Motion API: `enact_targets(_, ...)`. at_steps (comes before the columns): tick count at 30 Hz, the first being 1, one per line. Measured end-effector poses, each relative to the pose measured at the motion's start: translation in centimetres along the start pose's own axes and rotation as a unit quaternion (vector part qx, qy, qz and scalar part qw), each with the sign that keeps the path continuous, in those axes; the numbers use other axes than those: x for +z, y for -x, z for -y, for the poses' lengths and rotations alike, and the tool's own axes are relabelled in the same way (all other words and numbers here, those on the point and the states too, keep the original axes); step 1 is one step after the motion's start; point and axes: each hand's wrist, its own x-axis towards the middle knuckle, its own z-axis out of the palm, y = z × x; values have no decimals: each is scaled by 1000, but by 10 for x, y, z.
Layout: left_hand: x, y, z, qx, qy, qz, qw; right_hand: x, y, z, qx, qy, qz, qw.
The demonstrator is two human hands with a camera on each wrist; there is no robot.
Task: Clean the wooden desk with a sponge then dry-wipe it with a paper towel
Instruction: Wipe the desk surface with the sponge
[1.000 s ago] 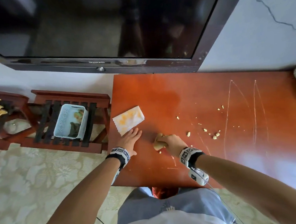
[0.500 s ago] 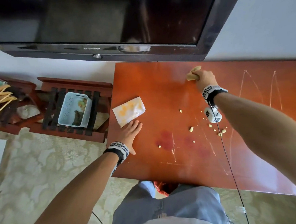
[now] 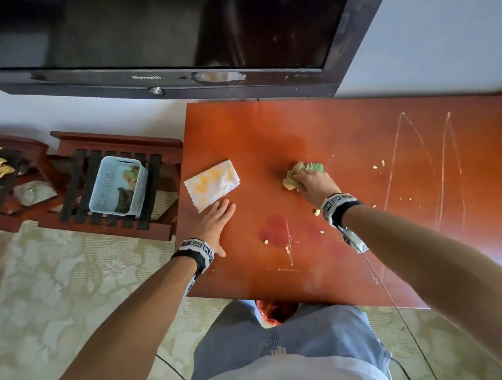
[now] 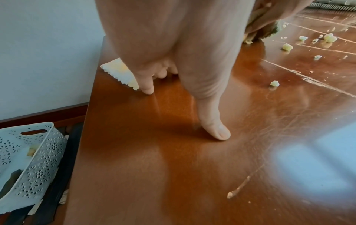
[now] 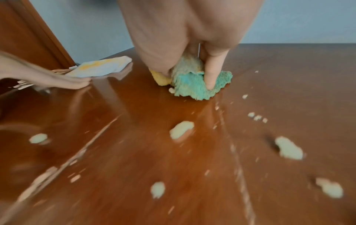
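A worn yellow and green sponge [image 3: 304,170] [image 5: 192,82] lies on the reddish wooden desk [image 3: 344,143], gripped and pressed down by my right hand [image 3: 311,183] [image 5: 188,45] near the desk's middle. My left hand [image 3: 213,221] [image 4: 173,60] rests flat on the desk near its left edge, fingers straight, just in front of a folded white paper towel [image 3: 212,184] [image 4: 121,73] [image 5: 100,67] with yellow stains. Pale crumbs [image 3: 317,212] [image 5: 181,129] and white scratch-like streaks [image 3: 443,175] are scattered over the desk.
A dark television [image 3: 158,39] hangs over the desk's far edge. Left of the desk, a low slatted wooden rack [image 3: 114,180] holds a pale blue perforated basket [image 3: 117,186] [image 4: 29,152]. Patterned floor lies below; my legs stand at the near edge.
My right hand has swept the sponge from the near middle out to the far edge, then back to the middle of the desk. The left hand stayed flat in place.
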Motion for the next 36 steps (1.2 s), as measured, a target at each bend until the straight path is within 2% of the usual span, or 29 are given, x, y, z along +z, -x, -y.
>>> enact_targets(3,-3,4,-2,3,-25,-11,1000,12,30,17,-19,-4,26,999)
enact_targets(6,-6,8,-4,1,-48,-23,999,1,45,31,26,-106,37,993)
enact_targets(9,-8,17,-3,-3,-40,-40,998,-9,37,40,117,-207,-75,968)
enact_targets(11,-5,26,1,-14,-25,-55,998,-6,33,54,134,-214,-114,961)
enact_targets(14,6,39,13,-44,9,-70,997,2,43,102,68,-207,-72,973)
enact_targets(17,19,52,29,-86,49,-72,993,25,55,150,-56,-107,33,992)
enact_targets(18,22,56,35,-94,57,-67,992,35,58,163,-112,-48,61,991)
enact_targets(20,29,63,45,-101,55,-54,992,55,62,180,-217,69,118,967)
enact_targets(23,35,68,51,-99,58,-46,992,81,67,188,-247,140,139,949)
enact_targets(28,38,66,31,-90,68,-45,993,91,78,158,-296,202,180,916)
enact_targets(32,38,54,-5,-100,89,-49,990,90,88,104,-332,189,177,907)
enact_targets(36,40,39,-52,-137,124,-49,982,81,103,39,-384,213,186,879)
